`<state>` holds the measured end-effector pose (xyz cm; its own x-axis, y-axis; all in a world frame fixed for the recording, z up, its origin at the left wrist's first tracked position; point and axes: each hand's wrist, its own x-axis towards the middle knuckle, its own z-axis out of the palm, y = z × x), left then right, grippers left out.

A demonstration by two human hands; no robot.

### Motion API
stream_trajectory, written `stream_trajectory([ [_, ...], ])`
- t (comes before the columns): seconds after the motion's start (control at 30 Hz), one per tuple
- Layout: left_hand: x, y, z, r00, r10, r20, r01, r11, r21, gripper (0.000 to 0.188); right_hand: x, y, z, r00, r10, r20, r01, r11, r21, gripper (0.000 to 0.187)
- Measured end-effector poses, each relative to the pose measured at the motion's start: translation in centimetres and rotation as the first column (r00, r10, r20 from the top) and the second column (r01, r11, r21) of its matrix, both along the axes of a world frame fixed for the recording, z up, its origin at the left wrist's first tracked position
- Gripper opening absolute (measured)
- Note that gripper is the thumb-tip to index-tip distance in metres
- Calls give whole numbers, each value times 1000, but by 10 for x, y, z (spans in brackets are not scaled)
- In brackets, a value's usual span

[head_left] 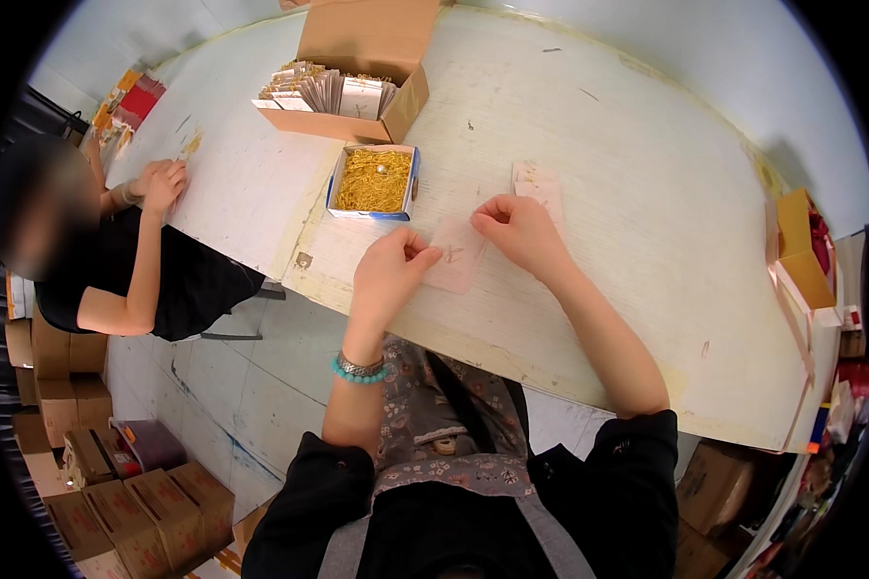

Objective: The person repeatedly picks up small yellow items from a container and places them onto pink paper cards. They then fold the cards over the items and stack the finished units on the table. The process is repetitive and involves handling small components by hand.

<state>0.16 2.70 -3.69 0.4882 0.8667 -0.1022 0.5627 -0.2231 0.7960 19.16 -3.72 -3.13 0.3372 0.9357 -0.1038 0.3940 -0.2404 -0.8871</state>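
Note:
A pale pink card (457,253) with a small printed or attached motif lies on the white table in front of me. At its left edge my left hand (388,277) is closed, thumb and finger pinched over the card; anything between them is too small to make out. My right hand (523,234) pinches near the card's upper right corner, and I cannot see what it grips. Beyond it lie more pink cards (539,183) with gold bits on them. A small white and blue box (332,211) full of gold-coloured pieces (372,179) stands ahead of my left hand.
At the back, an open cardboard box (343,128) holds many packed cards. On the left a co-worker (116,251) sits with both hands on the table. Another open box (801,246) stands at the right edge. Cartons (145,516) are stacked on the floor at lower left.

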Motion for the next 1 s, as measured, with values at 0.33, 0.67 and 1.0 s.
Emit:
stream_trajectory([
  [0.33, -10, -23, 22, 998, 50, 25, -55, 961, 272, 15, -8, -3, 14, 992, 77, -99, -81, 996, -39, 22],
  [0.67, -6, -32, 22, 997, 3, 83, -44, 869, 492, 9, -9, -5, 15, 989, 67, -135, -62, 997, 43, 21],
  [1.0, -5, -33, 21, 991, -18, 132, -49, 874, 484, 9, -8, -5, 21, 978, 62, -199, -74, 996, -55, 20],
])
